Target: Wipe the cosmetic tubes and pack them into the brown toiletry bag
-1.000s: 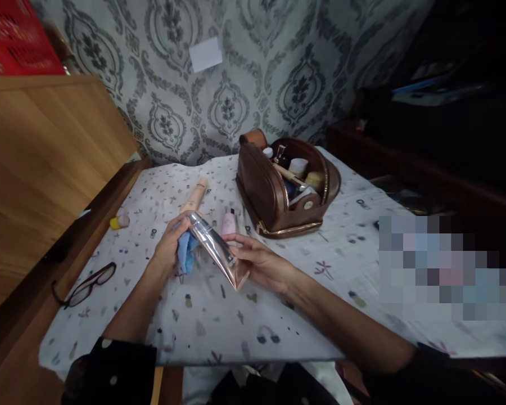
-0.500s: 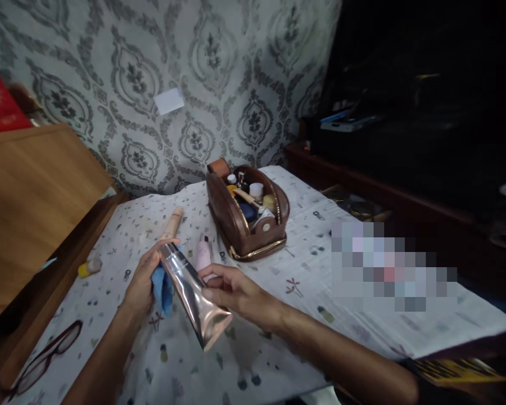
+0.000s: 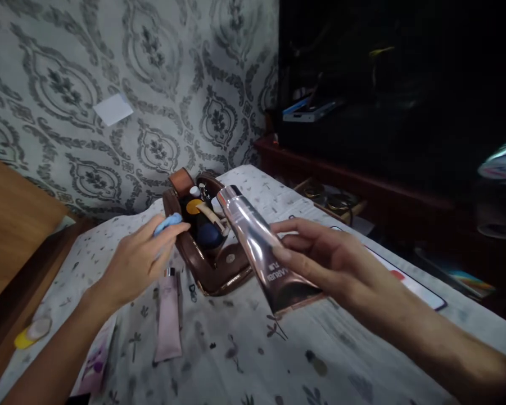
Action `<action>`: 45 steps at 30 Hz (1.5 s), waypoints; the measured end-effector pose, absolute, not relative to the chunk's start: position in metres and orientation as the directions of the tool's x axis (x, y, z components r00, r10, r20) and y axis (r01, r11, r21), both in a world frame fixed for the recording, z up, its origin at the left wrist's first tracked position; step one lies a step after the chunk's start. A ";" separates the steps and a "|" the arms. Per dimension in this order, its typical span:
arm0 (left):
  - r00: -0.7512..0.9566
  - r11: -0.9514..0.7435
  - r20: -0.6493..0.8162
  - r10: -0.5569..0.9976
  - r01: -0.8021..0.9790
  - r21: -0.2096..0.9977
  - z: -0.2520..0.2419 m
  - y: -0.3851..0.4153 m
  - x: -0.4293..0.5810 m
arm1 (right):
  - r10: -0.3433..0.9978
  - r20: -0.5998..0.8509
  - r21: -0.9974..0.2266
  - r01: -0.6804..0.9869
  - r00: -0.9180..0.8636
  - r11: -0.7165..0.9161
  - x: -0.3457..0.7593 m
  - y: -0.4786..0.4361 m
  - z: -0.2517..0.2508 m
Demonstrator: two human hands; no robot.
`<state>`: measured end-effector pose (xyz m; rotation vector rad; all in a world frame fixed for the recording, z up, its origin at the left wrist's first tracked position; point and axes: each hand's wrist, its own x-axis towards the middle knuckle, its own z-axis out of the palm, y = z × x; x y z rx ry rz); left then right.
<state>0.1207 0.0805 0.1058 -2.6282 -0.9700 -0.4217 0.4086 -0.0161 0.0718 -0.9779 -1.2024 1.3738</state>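
My right hand (image 3: 320, 256) grips a shiny rose-gold tube (image 3: 259, 250) by its flat end, cap pointing up and away. My left hand (image 3: 137, 261) is closed around a blue cloth (image 3: 167, 222), held apart from the tube now. Between and behind the two hands stands an open brown leather toiletry bag (image 3: 213, 270) filled with small bottles and a brush. A pale pink tube (image 3: 168, 315) lies on the patterned tablecloth (image 3: 244, 360) below my left hand.
A small yellow-capped item (image 3: 31, 332) lies at the table's left edge by a wooden panel (image 3: 8, 225). Patterned wallpaper is behind. A dark wooden shelf (image 3: 362, 185) with bangles and other items runs along the right. A flat card lies under my right wrist.
The view swung right and moved closer. My left hand with the blue cloth came off the tube. My right hand lifted the tube toward the bag.
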 end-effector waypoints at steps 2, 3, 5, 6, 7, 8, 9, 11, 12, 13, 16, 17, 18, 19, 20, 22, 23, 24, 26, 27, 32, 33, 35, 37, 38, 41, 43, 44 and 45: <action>0.708 -0.725 0.412 0.573 0.672 -0.146 0.102 0.079 0.117 | 0.992 0.041 -0.992 -0.126 -0.116 0.026 0.415 -0.006 0.076; 0.694 -0.723 0.437 0.573 0.678 -0.128 0.100 0.077 0.115 | 0.994 0.040 -0.995 -0.096 -0.105 0.030 0.417 -0.001 0.078; 0.664 -0.718 0.485 0.569 0.689 -0.101 0.094 0.075 0.112 | 0.994 0.043 -0.998 -0.039 -0.104 0.040 0.418 0.012 0.082; 0.652 -0.717 0.507 0.564 0.691 -0.091 0.091 0.074 0.111 | 0.992 0.058 -0.998 -0.020 -0.116 0.056 0.417 0.019 0.083; 0.641 -0.716 0.524 0.560 0.693 -0.083 0.088 0.074 0.110 | 0.988 0.085 -0.996 -0.006 -0.133 0.084 0.415 0.026 0.084; 0.629 -0.713 0.538 0.561 0.698 -0.073 0.085 0.073 0.109 | 0.981 0.119 -0.993 0.004 -0.152 0.121 0.413 0.034 0.085; 0.620 -0.711 0.548 0.562 0.701 -0.064 0.083 0.073 0.109 | 0.973 0.156 -0.987 0.012 -0.171 0.161 0.410 0.041 0.086; 0.610 -0.711 0.563 0.558 0.701 -0.054 0.080 0.074 0.108 | 0.953 0.211 -0.974 0.035 -0.215 0.224 0.403 0.056 0.088; 0.610 -0.715 0.567 0.554 0.697 -0.051 0.079 0.074 0.108 | 0.945 0.226 -0.969 0.047 -0.238 0.244 0.399 0.062 0.090; 0.611 -0.719 0.568 0.552 0.693 -0.047 0.079 0.074 0.108 | 0.937 0.236 -0.964 0.057 -0.258 0.258 0.395 0.068 0.091; 0.614 -0.731 0.575 0.541 0.681 -0.039 0.078 0.075 0.107 | 0.919 0.259 -0.956 0.059 -0.297 0.288 0.387 0.080 0.093; 0.613 -0.735 0.579 0.538 0.677 -0.035 0.077 0.075 0.107 | 0.919 0.262 -0.955 0.060 -0.294 0.291 0.386 0.082 0.093; 0.614 -0.739 0.583 0.532 0.673 -0.034 0.077 0.076 0.106 | 0.923 0.257 -0.956 0.062 -0.287 0.286 0.385 0.084 0.092; 0.616 -0.744 0.587 0.525 0.667 -0.034 0.077 0.076 0.106 | 0.927 0.251 -0.959 0.060 -0.279 0.277 0.385 0.084 0.092; 0.618 -0.748 0.590 0.520 0.662 -0.034 0.077 0.077 0.106 | 0.932 0.238 -0.964 0.053 -0.275 0.261 0.385 0.084 0.091; 0.618 -0.751 0.594 0.515 0.660 -0.035 0.077 0.077 0.106 | 0.939 0.203 -0.977 0.006 -0.279 0.213 0.386 0.083 0.091; 0.616 -0.749 0.596 0.515 0.662 -0.036 0.077 0.077 0.105 | 0.940 0.188 -0.982 -0.035 -0.285 0.186 0.386 0.082 0.091; 0.613 -0.746 0.596 0.519 0.665 -0.035 0.078 0.077 0.105 | 0.941 0.182 -0.983 -0.085 -0.287 0.164 0.386 0.081 0.091; 0.610 -0.741 0.591 0.528 0.671 -0.031 0.078 0.077 0.105 | 0.943 0.205 -0.970 -0.185 -0.262 0.160 0.384 0.080 0.093; 0.610 -0.739 0.587 0.532 0.673 -0.029 0.078 0.076 0.105 | 0.942 0.230 -0.959 -0.223 -0.243 0.177 0.383 0.079 0.094; 0.606 -0.730 0.565 0.560 0.684 -0.011 0.080 0.073 0.106 | 0.924 0.325 -0.933 -0.226 -0.202 0.279 0.374 0.080 0.096; 0.604 -0.727 0.561 0.566 0.686 -0.005 0.081 0.072 0.107 | 0.917 0.343 -0.932 -0.196 -0.206 0.304 0.372 0.081 0.096; 0.598 -0.720 0.558 0.575 0.694 -0.003 0.082 0.071 0.108 | 0.896 0.387 -0.922 -0.110 -0.219 0.372 0.370 0.083 0.096; 0.593 -0.710 0.559 0.579 0.704 -0.011 0.082 0.070 0.108 | 0.871 0.433 -0.897 -0.016 -0.232 0.442 0.368 0.087 0.096; 0.591 -0.706 0.560 0.581 0.708 -0.015 0.082 0.070 0.108 | 0.859 0.453 -0.882 0.023 -0.237 0.471 0.368 0.089 0.096; 0.586 -0.702 0.559 0.587 0.712 -0.010 0.082 0.070 0.108 | 0.835 0.486 -0.848 0.091 -0.257 0.522 0.368 0.097 0.098; 0.588 -0.708 0.556 0.587 0.707 -0.001 0.081 0.070 0.108 | 0.822 0.489 -0.841 0.093 -0.291 0.533 0.368 0.102 0.100; 0.590 -0.710 0.554 0.587 0.704 0.002 0.081 0.070 0.108 | 0.817 0.481 -0.844 0.083 -0.317 0.530 0.368 0.104 0.101; 0.591 -0.710 0.552 0.588 0.704 0.002 0.081 0.070 0.108 | 0.813 0.466 -0.853 0.067 -0.349 0.518 0.368 0.106 0.103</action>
